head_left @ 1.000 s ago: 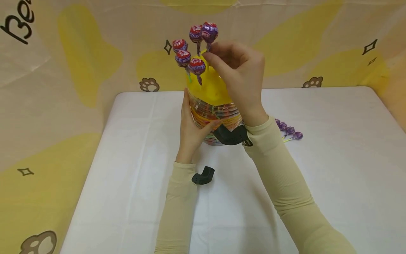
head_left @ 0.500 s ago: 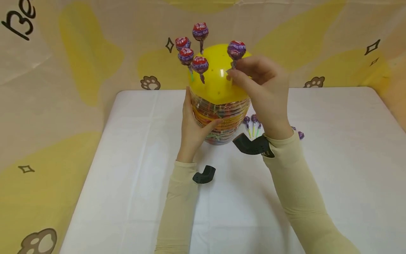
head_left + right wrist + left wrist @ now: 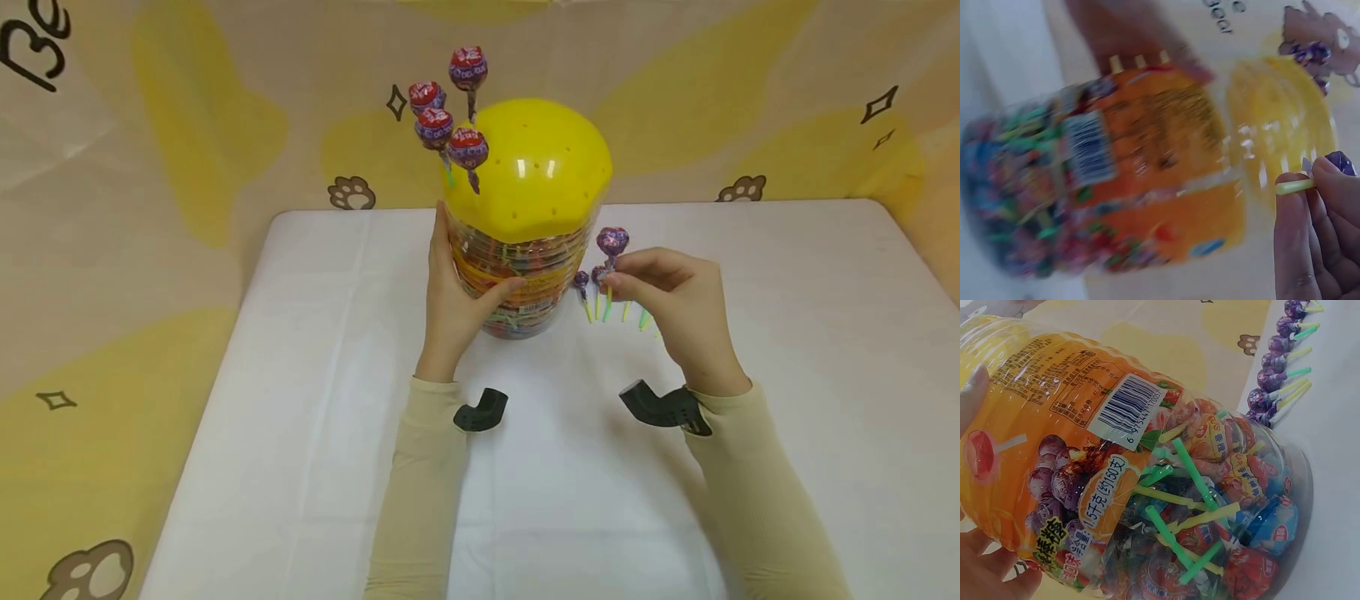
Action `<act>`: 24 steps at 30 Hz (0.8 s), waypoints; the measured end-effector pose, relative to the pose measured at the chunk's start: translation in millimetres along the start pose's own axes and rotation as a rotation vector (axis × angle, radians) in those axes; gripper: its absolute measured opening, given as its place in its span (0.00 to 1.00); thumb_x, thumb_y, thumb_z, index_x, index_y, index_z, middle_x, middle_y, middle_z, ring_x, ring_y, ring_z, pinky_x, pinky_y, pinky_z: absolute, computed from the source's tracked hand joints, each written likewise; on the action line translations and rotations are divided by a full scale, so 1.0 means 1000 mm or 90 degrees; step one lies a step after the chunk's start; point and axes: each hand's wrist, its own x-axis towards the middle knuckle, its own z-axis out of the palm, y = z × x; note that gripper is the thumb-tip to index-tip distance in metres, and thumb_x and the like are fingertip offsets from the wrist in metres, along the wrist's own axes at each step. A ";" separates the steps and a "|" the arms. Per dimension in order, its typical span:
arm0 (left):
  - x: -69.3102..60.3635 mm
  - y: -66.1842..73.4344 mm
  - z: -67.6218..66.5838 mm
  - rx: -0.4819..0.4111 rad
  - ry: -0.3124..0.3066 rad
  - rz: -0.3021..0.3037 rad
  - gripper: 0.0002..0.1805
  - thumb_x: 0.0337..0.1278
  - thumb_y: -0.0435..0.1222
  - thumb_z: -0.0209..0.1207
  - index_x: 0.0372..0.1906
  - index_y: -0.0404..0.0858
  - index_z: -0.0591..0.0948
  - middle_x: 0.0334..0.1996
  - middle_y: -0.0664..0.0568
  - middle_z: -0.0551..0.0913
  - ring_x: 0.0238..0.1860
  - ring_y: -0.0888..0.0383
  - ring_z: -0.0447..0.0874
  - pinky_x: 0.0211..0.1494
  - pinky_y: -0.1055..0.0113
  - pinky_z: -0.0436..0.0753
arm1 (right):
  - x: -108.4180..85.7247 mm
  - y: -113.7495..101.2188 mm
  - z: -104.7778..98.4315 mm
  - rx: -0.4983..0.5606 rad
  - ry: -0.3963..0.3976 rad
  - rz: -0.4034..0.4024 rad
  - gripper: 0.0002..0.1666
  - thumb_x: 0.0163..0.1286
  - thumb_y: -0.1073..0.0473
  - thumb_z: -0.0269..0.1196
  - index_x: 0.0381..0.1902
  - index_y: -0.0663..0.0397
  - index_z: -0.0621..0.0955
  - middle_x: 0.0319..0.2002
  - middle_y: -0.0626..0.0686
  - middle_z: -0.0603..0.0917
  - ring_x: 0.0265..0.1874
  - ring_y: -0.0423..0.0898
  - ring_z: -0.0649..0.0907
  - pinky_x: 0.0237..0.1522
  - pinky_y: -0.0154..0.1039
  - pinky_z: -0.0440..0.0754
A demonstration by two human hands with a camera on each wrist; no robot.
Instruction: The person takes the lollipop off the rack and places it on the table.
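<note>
A clear candy jar (image 3: 536,287) with a domed yellow lid (image 3: 558,187) stands on the table, packed with wrapped lollipops. My left hand (image 3: 459,312) grips its left side, thumb across the front. Several purple-and-red lollipops (image 3: 468,148) stick up from holes at the lid's left; its other holes show bare. To the right of the jar, my right hand (image 3: 678,304) pinches one lollipop (image 3: 612,242) by its stick, head up, above a row of lollipops on the table. In the right wrist view the pale yellow stick (image 3: 1294,187) shows between thumb and finger.
The row of purple lollipops (image 3: 1272,361) lies side by side on the white table (image 3: 360,467), to the right of the jar, partly hidden by my right hand in the head view. A yellow patterned cloth (image 3: 247,100) hangs behind the table.
My right hand has drawn a lollipop away from the lid and carried it down and to the right, to just above the row. My left hand has stayed on the jar.
</note>
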 end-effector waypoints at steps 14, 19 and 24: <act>-0.001 -0.003 0.000 -0.005 -0.004 -0.005 0.61 0.47 0.39 0.70 0.75 0.46 0.37 0.74 0.52 0.43 0.72 0.58 0.45 0.73 0.54 0.50 | -0.026 0.073 -0.031 -0.048 -0.052 0.186 0.11 0.61 0.71 0.64 0.38 0.77 0.79 0.28 0.48 0.86 0.29 0.41 0.85 0.35 0.34 0.85; -0.001 -0.003 0.001 -0.001 -0.003 0.002 0.60 0.48 0.40 0.70 0.75 0.45 0.37 0.74 0.52 0.43 0.73 0.58 0.44 0.73 0.55 0.50 | -0.029 0.094 -0.034 -0.108 -0.086 0.259 0.16 0.62 0.68 0.64 0.42 0.80 0.78 0.29 0.46 0.86 0.31 0.41 0.85 0.37 0.34 0.84; -0.001 -0.004 0.000 0.003 -0.003 0.017 0.60 0.48 0.47 0.69 0.75 0.45 0.37 0.74 0.53 0.44 0.72 0.60 0.44 0.73 0.57 0.50 | -0.029 0.105 -0.034 -0.116 -0.095 0.328 0.16 0.62 0.69 0.63 0.43 0.81 0.77 0.29 0.49 0.86 0.30 0.39 0.84 0.36 0.33 0.84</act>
